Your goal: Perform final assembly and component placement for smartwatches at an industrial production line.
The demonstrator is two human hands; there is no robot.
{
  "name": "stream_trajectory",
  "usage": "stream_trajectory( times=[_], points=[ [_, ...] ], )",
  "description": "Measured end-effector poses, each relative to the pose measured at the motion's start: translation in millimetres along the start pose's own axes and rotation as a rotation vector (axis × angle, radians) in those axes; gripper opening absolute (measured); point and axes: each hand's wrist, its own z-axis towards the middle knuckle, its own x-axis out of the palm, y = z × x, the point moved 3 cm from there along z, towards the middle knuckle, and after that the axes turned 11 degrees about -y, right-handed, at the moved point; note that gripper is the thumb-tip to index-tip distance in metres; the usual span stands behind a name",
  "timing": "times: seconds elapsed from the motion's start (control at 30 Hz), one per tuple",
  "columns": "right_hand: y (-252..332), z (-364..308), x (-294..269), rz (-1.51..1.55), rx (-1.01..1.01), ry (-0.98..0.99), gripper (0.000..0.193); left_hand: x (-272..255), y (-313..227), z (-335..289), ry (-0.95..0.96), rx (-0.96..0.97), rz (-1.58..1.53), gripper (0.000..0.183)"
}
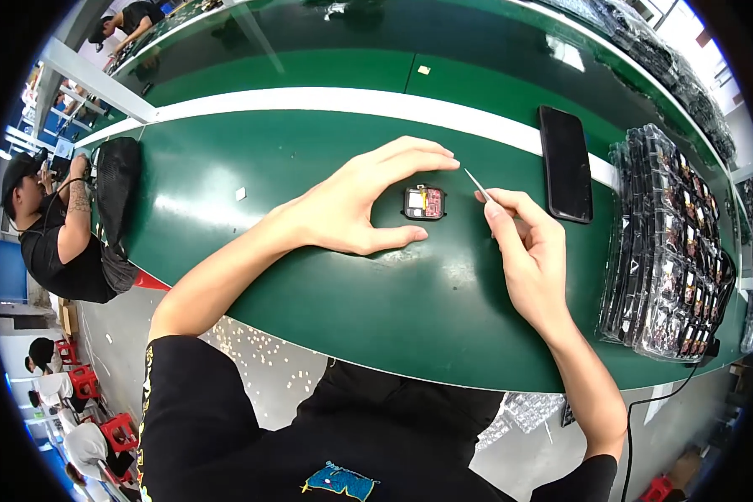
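Note:
A small square smartwatch body lies on the green table, its inside showing: a red circuit board and a pale part with yellow tape. Around its left side curves my left hand, thumb and fingers spread apart, holding nothing. My right hand, to the right of the watch body, pinches a pair of thin metal tweezers. The tweezers' tip points up and to the left, apart from the watch body. Most of their length is hidden in my fingers.
A black phone lies beyond my right hand. Stacked clear plastic trays full of small parts stand at the right. A white strip crosses the table's far side. A person sits at the left beside a black bag.

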Motion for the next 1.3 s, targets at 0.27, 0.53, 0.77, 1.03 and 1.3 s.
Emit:
stream_trajectory(
  times=[0.27,0.53,0.77,1.03,1.3],
  points=[
    [0.0,7.5,6.3,0.001,0.01,-0.006,0.016,-6.7,2.9,-7.3,-0.022,-0.075,0.367,0.07],
    [-1.9,4.7,-1.2,-0.035,-0.12,-0.006,0.011,-5.3,0.3,-7.6,0.032,-0.082,0.229,0.056],
    [4.9,3.6,6.6,-0.27,-0.251,0.099,0.013,-4.8,3.9,-9.1,0.07,-0.063,0.205,0.054],
    [0.7,4.4,11.7,-0.288,-0.347,0.073,0.011,-2.7,6.5,-6.7,0.073,-0.062,0.19,0.054],
    [0.6,4.3,12.0,-0.291,-0.36,0.052,0.01,-1.8,7.2,-6.8,0.071,-0.056,0.197,0.055]
  ],
)
